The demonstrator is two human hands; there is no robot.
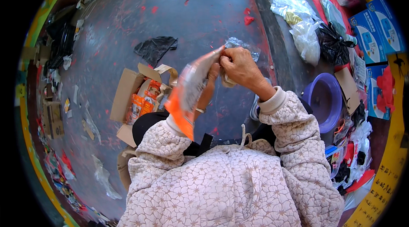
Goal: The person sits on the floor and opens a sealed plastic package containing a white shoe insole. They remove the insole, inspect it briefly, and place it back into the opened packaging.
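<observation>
An orange and silvery-white packet [192, 85], slightly blurred, is held up on a slant in front of my chest. My left hand [208, 85] grips it from behind, and the packet hides most of that hand's fingers. At the packet's upper corner my right hand [242, 67] is closed, its thumb and fingers pinching the edge. Something pale below the right hand is too covered to make out. To the left of my hands, an opened cardboard box [126, 90] contains several orange packets [145, 103].
A black plastic bag [155, 49] and a clear crumpled wrapper [243, 47] lie on the grey floor beyond my hands. At right stand a purple basin [317, 99], tied plastic bags [304, 39] and blue boxes [375, 31]. Scraps and a small carton [53, 119] line the left side.
</observation>
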